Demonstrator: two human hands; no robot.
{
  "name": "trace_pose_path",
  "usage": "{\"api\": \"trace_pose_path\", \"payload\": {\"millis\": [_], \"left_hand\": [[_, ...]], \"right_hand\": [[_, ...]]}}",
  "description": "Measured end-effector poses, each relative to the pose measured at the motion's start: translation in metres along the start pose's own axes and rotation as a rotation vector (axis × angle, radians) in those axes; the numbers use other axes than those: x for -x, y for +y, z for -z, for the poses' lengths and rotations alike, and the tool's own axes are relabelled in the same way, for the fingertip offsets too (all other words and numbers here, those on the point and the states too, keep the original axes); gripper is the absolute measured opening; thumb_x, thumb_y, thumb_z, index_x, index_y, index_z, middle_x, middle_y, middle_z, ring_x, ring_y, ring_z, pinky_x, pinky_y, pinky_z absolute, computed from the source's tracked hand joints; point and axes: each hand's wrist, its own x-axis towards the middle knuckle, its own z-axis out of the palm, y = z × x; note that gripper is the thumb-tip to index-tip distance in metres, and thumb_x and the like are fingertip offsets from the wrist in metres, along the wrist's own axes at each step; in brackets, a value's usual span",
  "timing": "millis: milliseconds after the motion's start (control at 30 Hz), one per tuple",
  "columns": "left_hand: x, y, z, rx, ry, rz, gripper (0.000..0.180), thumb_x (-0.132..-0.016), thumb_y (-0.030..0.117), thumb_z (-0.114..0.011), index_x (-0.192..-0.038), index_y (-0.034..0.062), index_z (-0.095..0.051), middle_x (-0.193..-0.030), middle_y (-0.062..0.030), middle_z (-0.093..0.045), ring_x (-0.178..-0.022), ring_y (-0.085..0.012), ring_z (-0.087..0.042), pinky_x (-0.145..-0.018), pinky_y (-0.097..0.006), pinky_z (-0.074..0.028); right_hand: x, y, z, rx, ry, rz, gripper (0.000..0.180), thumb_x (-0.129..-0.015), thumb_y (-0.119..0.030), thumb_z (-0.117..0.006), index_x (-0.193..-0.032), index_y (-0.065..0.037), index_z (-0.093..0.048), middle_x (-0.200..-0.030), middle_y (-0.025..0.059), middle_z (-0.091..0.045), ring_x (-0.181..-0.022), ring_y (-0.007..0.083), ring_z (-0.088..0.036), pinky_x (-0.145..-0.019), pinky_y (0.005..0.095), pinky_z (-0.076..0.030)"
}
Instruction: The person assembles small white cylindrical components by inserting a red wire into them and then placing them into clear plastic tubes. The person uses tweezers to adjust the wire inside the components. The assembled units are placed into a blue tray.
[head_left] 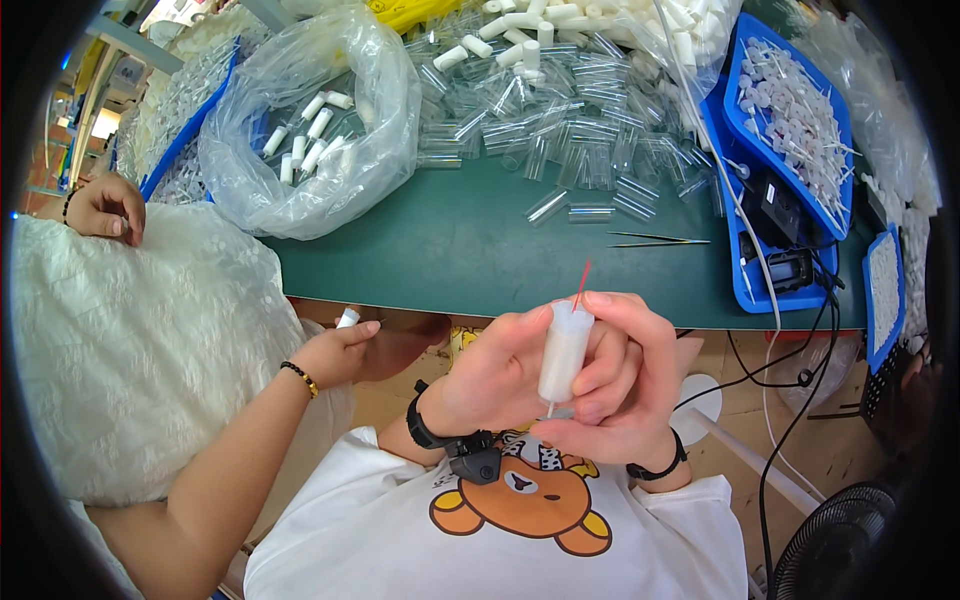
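Note:
Both my hands hold one white plastic tube (564,352) upright, close to my chest. My left hand (492,375) wraps its left side and my right hand (625,380) closes round its right side and bottom. A thin red stick (581,283) pokes out of the tube's top, and a thin white stem shows below it. A heap of clear plastic tubes (560,130) lies on the green table (450,250) beyond my hands. Tweezers (655,239) lie on the table past the tube.
A person in a white lace top sits at my left, one hand (345,350) holding a small white piece, the other hand (105,208) raised. A clear bag (310,120) holds white tubes. Blue trays (790,110) of small white parts stand at right, with cables and a fan (840,540).

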Motion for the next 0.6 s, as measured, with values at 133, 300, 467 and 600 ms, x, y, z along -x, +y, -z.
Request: {"api": "trace_pose_path", "payload": {"millis": [133, 300, 467, 600], "left_hand": [[0.003, 0.0, 0.0, -0.006, 0.069, 0.012, 0.053, -0.09, 0.052, -0.025, -0.072, 0.0059, -0.043, -0.068, -0.0037, -0.044, -0.065, -0.0131, -0.042, -0.059, -0.025, -0.035], [0.0, 0.001, -0.008, -0.206, 0.237, 0.078, 0.059, -0.086, 0.06, -0.022, -0.065, 0.008, -0.04, -0.063, -0.0018, -0.043, -0.06, -0.0138, -0.039, -0.054, -0.024, -0.032], [0.002, 0.002, -0.006, -0.298, 0.312, 0.151, 0.063, -0.083, 0.066, -0.021, -0.062, 0.0093, -0.038, -0.061, -0.0016, -0.042, -0.058, -0.0139, -0.038, -0.052, -0.024, -0.031], [0.003, 0.002, -0.009, -0.321, 0.299, 0.11, 0.062, -0.084, 0.065, -0.02, -0.061, 0.01, -0.038, -0.06, -0.0013, -0.041, -0.057, -0.0123, -0.037, -0.052, -0.024, -0.03]], "right_hand": [[-0.002, 0.004, 0.0, 0.013, -0.01, 0.052, 0.069, -0.055, -0.004, -0.081, -0.116, 0.003, -0.048, -0.099, 0.0181, -0.056, -0.086, 0.0244, -0.058, -0.073, 0.0292, -0.046], [0.0, 0.007, 0.002, 0.029, 0.007, 0.065, 0.062, -0.057, -0.006, -0.081, -0.11, 0.004, -0.051, -0.098, 0.019, -0.057, -0.085, 0.0245, -0.059, -0.071, 0.0298, -0.047], [-0.001, 0.008, 0.003, 0.144, 0.008, 0.096, 0.061, -0.056, -0.012, -0.083, -0.106, 0.004, -0.053, -0.097, 0.0191, -0.058, -0.084, 0.0265, -0.059, -0.071, 0.0308, -0.048], [-0.006, 0.008, 0.011, 0.112, -0.095, 0.114, 0.061, -0.057, -0.013, -0.081, -0.108, 0.005, -0.053, -0.097, 0.0184, -0.058, -0.084, 0.0281, -0.059, -0.073, 0.0323, -0.047]]}}
